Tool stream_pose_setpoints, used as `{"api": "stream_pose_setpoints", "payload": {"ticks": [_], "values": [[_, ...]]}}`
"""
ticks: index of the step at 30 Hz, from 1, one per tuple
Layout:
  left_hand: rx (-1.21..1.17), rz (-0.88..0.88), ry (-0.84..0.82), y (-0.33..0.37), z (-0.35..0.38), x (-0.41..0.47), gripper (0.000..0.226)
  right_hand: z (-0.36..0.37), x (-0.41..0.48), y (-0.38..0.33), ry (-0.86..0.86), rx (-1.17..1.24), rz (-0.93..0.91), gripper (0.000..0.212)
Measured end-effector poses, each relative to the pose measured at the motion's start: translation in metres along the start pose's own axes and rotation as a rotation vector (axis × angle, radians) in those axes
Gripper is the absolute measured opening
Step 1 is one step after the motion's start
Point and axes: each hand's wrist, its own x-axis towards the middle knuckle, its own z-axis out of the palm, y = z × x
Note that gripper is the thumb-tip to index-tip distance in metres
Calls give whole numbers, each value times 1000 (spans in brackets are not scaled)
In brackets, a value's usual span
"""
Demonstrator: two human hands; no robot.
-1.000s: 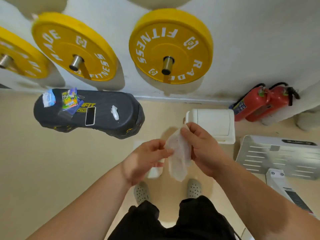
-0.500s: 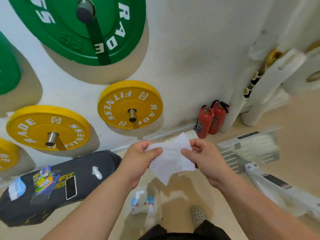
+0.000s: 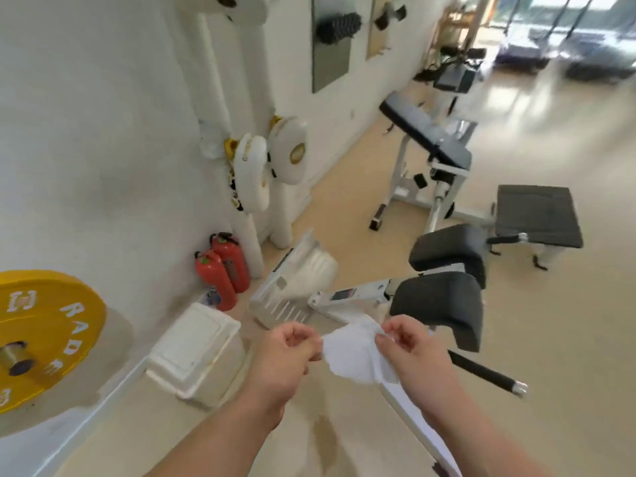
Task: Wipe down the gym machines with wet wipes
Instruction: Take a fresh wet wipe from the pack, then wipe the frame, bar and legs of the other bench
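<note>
One container: a white lidded bin [image 3: 196,349] on the floor against the wall, lid down, contents hidden. Two red fire extinguishers [image 3: 223,270] stand just behind it at the wall.

Writing: the yellow weight plate [image 3: 41,325] on a wall peg, far left, reads "RADE" in white with a bracket logo above. The rest of its lettering is cut off. The sticker on the white machine frame [image 3: 347,296] is too blurred to read. White plates [image 3: 251,173] hang on a wall rack further along, print unreadable.

Hands: the left hand [image 3: 285,352] has its fingers curled in, thumb and forefinger pinching the left edge of the wet wipe [image 3: 354,356]. The right hand [image 3: 409,349] is curled the same way, pinching the wipe's upper right corner. The wipe is white and partly unfolded, held in the air between both hands, its lower part hanging crumpled. It sits in front of the machine, near the black pads [image 3: 444,304]; cannot tell any contact.

A black-gripped handle bar [image 3: 481,373] sticks out right of the right hand. Further back are a padded bench [image 3: 426,136] on a white frame and a flat black pad [image 3: 537,215].
</note>
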Motion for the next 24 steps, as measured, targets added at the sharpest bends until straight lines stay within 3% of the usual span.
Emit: {"api": "stream_pose_setpoints", "payload": {"ticks": [4,10,14,20,24], "values": [[90,36,-311,15,150,-14,31,-121,-33,31,154,17,2,17],[-50,-151,-580,1,399,-52,25,-328,-84,104,397,115,104,22],[-26,-181,-641,-4,534,-88,26,-445,-118,141,464,110,153,22],[21,-125,-732,14,681,-96,26,-573,-107,189,589,199,172,25],[7,-89,-877,31,776,-73,27,-659,-80,206,466,349,215,20]]}}
